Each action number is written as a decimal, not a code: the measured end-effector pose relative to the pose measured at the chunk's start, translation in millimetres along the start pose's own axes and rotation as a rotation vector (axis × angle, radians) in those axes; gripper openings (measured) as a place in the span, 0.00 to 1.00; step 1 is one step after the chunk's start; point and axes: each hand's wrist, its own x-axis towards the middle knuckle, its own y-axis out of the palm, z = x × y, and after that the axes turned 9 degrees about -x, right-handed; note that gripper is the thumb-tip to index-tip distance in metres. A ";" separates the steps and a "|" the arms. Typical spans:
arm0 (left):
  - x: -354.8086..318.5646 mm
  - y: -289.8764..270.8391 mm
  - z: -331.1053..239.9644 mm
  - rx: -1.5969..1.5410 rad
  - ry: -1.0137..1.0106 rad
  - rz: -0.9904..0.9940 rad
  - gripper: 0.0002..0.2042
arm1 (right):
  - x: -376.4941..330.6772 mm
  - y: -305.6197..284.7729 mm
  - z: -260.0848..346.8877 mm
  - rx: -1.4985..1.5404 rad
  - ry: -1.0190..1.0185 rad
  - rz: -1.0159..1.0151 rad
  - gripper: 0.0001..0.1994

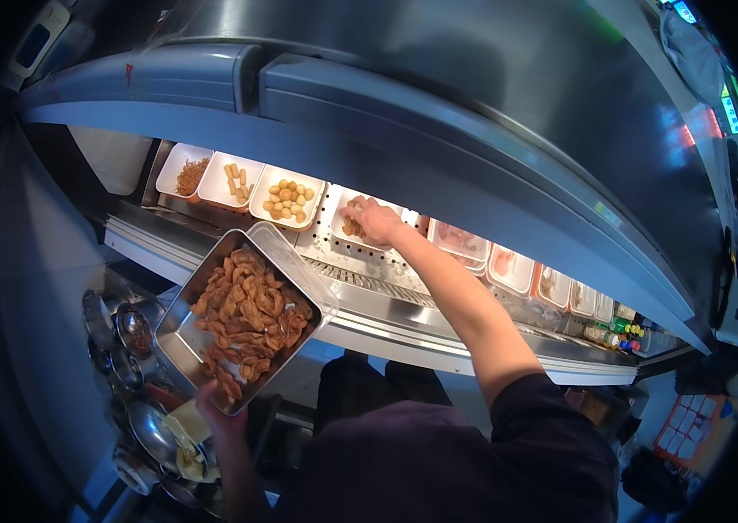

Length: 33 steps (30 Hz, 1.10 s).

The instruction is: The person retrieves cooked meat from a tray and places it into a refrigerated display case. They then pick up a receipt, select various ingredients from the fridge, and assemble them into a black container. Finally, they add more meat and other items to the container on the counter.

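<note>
My left hand (222, 410) grips the near corner of a rectangular metal pan (179, 327), which is tilted. Wrinkled brown fried-looking food pieces (251, 314) are heaped in the pan. Behind its far right side shows a clear plastic lid or tub (303, 270). My right arm stretches into the refrigerated display case. There my right hand (373, 221) is inside a white tray (397, 209), its fingers bent down over small brown pieces (352, 227). What lies between the fingertips is hidden.
Left of that tray stand white trays with yellowish balls (289, 200), short tan sticks (239, 183) and brown shreds (193, 177). Covered trays (510, 268) line the right. The case's raised metal front (473, 131) overhangs them. Metal bowls (155, 436) stand at lower left.
</note>
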 end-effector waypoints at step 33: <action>-6.2 -1.2 15.9 -0.001 0.119 -0.057 0.34 | 40.3 48.7 -59.9 -0.033 -0.225 -0.010 0.15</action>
